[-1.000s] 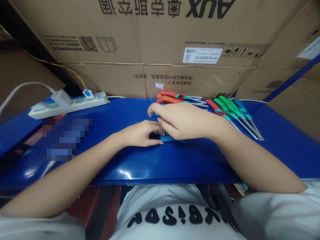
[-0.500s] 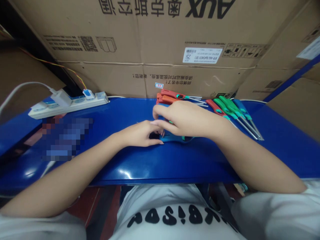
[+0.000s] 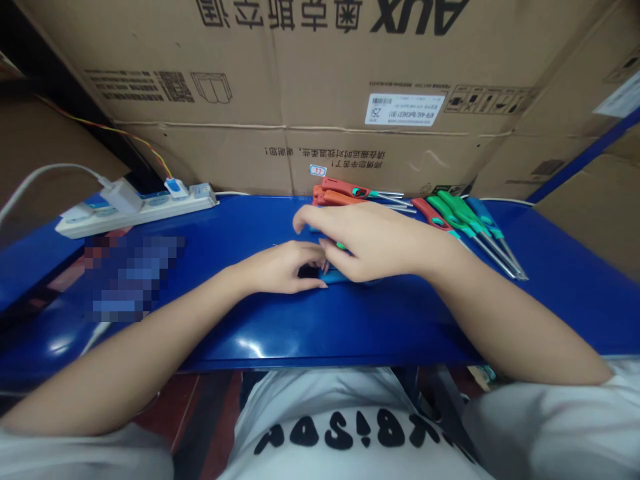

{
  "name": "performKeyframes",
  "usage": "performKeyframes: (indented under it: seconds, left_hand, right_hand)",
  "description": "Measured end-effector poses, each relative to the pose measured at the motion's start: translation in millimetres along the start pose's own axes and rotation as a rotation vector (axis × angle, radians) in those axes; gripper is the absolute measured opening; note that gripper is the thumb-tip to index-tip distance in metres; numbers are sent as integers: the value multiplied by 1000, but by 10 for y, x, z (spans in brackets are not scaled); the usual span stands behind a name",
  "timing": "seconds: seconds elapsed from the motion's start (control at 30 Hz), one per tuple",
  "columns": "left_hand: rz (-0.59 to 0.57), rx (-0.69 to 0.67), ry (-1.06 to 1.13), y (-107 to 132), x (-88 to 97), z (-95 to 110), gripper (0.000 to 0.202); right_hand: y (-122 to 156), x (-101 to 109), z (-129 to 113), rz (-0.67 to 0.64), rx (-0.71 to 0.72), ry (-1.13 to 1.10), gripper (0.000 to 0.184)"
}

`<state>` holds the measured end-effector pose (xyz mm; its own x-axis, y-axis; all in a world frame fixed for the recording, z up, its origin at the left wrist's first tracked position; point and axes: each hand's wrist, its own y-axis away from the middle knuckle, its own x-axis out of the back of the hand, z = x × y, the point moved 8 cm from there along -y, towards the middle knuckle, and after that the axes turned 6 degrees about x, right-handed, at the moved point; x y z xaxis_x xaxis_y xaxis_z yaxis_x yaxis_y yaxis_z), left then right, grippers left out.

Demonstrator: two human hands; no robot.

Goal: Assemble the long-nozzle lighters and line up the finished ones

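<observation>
My left hand (image 3: 285, 268) is closed around the near end of a blue stick lighter (image 3: 334, 276) lying on the table, its thumb along the lighter's near side. Over that lighter hovers my right hand (image 3: 373, 237), palm down, thumb and index finger apart, hiding most of the body. A bit of green shows beneath the right palm; what it belongs to is hidden. Just behind the right hand lie red and orange stick lighters (image 3: 340, 197) with metal tubes pointing right.
Red, green and blue stick lighters (image 3: 463, 212) lie fanned out at the right. A white power strip (image 3: 160, 204) with plugs and cables stands at the back left. Behind the blue table (image 3: 280, 327) rises a large cardboard sheet (image 3: 240, 153). A blurred-out patch covers something at left.
My right thumb has come away from the left fingertips and lower, parting from the index finger, which reaches slightly farther left. The left hand stays on the blue lighter.
</observation>
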<state>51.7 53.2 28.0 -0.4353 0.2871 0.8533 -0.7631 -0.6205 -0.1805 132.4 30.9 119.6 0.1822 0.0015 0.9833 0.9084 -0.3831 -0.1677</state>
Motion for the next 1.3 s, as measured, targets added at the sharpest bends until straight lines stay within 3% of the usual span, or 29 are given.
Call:
performKeyframes:
  seconds: [0.27,0.33,0.47,0.63,0.77,1.0,1.3]
  left_hand:
    - [-23,24,-17,-3,-6,2,25]
    - [-28,14,-19,-4,-9,2,23]
    - [-5,-3,-19,-3,-5,-15,25]
    - [-1,-16,-15,-3,-9,-7,25]
    - [12,-14,-8,-10,13,18,22]
    - [-9,16,2,-2,-21,-38,27]
    - [15,21,-2,-12,-7,-28,26]
  right_hand:
    - [-21,-6,106,-4,-132,202,34]
    - [-17,-15,114,8,-109,139,28]
    - [2,-1,34,33,-9,9,36]
    - [14,-20,65,9,-66,19,36]
    - [-2,-33,-10,23,57,-147,39]
    - [-30,-37,8,-5,-46,26,27]
    - [-27,-11,2,57,69,-209,20]
